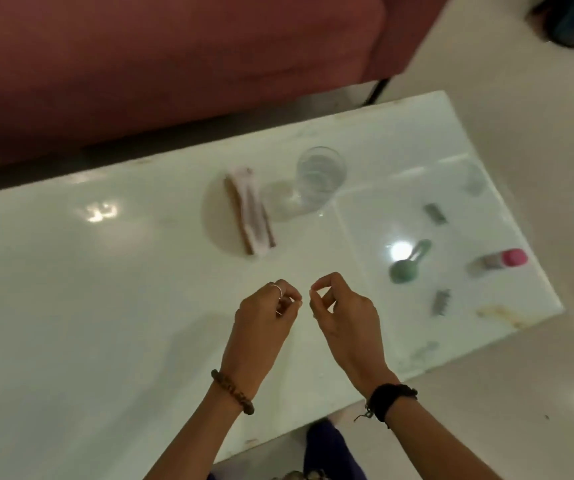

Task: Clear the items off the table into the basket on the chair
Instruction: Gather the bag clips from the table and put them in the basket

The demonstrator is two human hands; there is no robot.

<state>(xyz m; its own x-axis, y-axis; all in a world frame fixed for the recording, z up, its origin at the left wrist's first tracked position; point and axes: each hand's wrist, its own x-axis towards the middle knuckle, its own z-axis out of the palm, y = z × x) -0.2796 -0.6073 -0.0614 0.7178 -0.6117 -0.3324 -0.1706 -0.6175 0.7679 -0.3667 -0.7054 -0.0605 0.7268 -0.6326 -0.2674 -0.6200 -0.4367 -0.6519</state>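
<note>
On the white glass table (71, 289) stand a clear drinking glass (318, 180) and, left of it, a flat brown and white packet (251, 211). To the right lie a green measuring spoon (408, 266), a small pink-capped bottle (501, 261) on its side, and two small grey hair clips (436, 213) (440, 302). My left hand (264, 315) and my right hand (342, 311) hover side by side over the table's near middle, fingers curled with fingertips pinched; nothing is visible in either. No basket or chair shows.
A dark red sofa (157, 64) runs along the table's far side, one thin black leg at its right end. Pale tiled floor (520, 81) lies to the right and near side. A dark object (572, 19) sits on the floor at top right.
</note>
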